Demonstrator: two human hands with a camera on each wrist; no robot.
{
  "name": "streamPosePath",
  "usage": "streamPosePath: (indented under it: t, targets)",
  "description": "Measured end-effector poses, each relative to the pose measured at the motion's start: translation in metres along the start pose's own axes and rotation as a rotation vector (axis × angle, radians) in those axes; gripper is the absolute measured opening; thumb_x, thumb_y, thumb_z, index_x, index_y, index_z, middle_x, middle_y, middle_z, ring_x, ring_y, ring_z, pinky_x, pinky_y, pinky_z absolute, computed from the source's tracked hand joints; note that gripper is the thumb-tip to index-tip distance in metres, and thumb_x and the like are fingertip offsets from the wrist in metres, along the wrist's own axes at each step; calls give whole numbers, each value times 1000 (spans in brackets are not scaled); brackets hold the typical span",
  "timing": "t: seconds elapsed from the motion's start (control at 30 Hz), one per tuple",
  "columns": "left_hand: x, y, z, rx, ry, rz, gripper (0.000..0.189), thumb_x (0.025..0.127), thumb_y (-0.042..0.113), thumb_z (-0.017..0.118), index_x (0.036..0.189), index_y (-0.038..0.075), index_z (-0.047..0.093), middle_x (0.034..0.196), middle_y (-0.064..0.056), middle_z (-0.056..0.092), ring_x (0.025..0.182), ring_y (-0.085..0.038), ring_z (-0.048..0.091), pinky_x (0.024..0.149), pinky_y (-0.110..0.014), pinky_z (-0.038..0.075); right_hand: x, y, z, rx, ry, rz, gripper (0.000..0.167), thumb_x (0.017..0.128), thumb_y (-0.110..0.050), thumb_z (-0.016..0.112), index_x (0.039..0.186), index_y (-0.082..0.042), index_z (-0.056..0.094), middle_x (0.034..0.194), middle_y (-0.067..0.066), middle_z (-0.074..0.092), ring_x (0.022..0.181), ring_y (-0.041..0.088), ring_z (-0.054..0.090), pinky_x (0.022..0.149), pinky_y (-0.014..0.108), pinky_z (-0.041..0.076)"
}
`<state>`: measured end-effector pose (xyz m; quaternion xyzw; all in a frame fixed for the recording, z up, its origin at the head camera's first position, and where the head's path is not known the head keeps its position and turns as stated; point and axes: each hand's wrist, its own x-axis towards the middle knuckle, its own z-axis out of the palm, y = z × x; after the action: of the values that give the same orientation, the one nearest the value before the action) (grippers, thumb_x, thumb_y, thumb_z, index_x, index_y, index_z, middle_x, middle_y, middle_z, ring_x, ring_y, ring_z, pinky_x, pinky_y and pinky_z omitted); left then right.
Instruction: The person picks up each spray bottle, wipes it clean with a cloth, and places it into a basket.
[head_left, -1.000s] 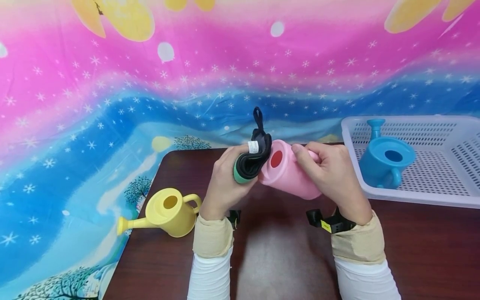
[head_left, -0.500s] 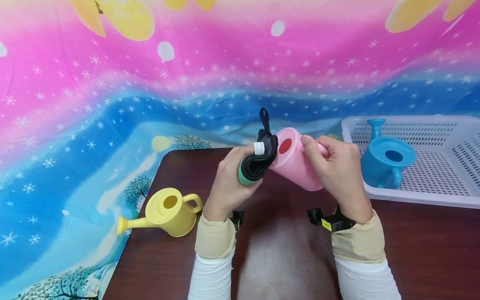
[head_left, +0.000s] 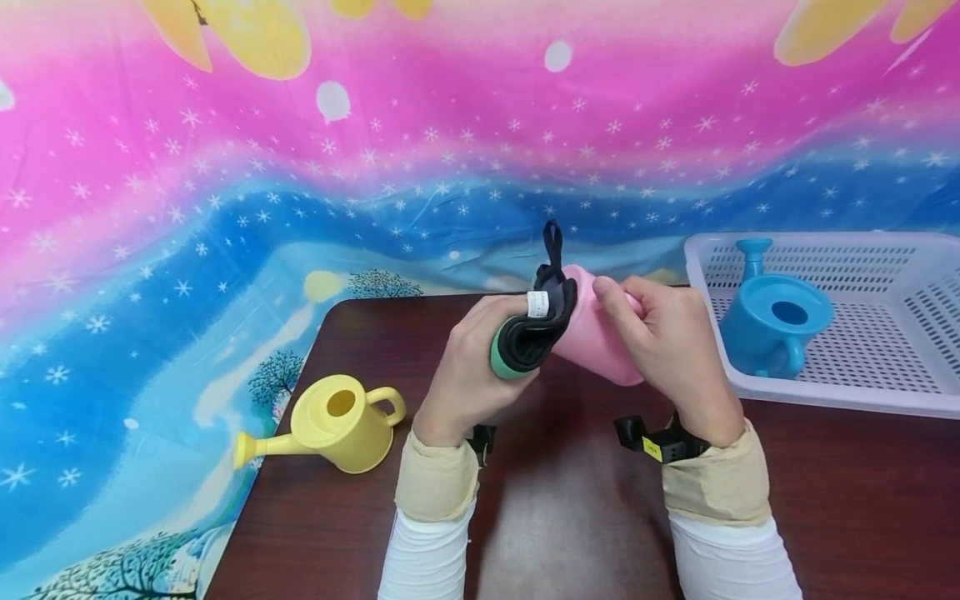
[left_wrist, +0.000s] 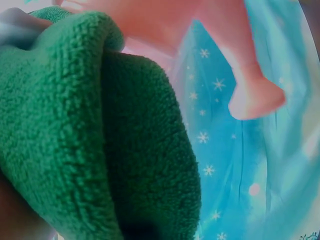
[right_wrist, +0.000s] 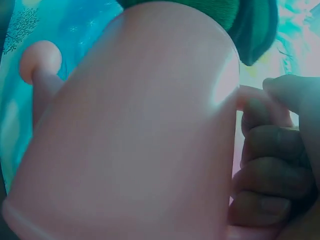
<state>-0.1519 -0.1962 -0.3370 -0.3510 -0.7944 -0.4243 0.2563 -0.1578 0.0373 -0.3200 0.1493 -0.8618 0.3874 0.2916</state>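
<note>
My left hand [head_left: 476, 358] grips a folded cloth [head_left: 528, 342], green and fleecy outside and black inside, with a white label and a black hanging loop. My right hand [head_left: 671, 354] holds a pink watering can [head_left: 596, 342] by its handle, its fingers curled round it as the right wrist view shows. The can is tilted in the air, and the cloth lies against its top, hiding the filling hole from the head view. In the left wrist view the can's spout [left_wrist: 255, 92] points away past the green fleece [left_wrist: 150, 145].
On the left of the brown table [head_left: 555, 517] stands a yellow watering can [head_left: 345, 425], its spout over the table's edge. A white perforated basket [head_left: 847, 400] at the right holds a blue watering can [head_left: 776, 325]. A printed cloth backdrop [head_left: 450, 125] hangs behind.
My left hand has moved right with the cloth, which now covers the pink can's red hole. The pink can rose and shifted right, then came down slightly.
</note>
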Motion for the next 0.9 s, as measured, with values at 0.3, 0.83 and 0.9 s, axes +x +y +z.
streamPosePath:
  t: [0.3, 0.83, 0.9]
  targets:
    - [1, 1, 2, 27, 26, 27, 56, 74, -2, 87, 126, 2, 67, 124, -13, 72, 120, -25, 65, 111, -34, 53, -1, -1, 1, 15, -86, -50, 44, 108, -31, 59, 69, -12, 65, 53, -3, 38, 54, 13, 44, 49, 29, 32]
    - [2, 0, 1, 69, 50, -31, 53, 79, 2, 87, 128, 5, 66, 122, -11, 73, 116, -24, 65, 106, -38, 56, -1, -3, 1, 22, -195, -111, 42, 105, -26, 65, 65, -17, 58, 53, -6, 36, 51, 11, 39, 45, 29, 30]
    - [1, -1, 0, 65, 48, -46, 55, 78, 0, 87, 129, 5, 66, 122, -11, 73, 116, -24, 65, 106, -39, 56, -1, -3, 1, 22, -207, -114, 43, 105, -26, 64, 64, -17, 56, 53, -6, 36, 50, 11, 39, 44, 29, 30]
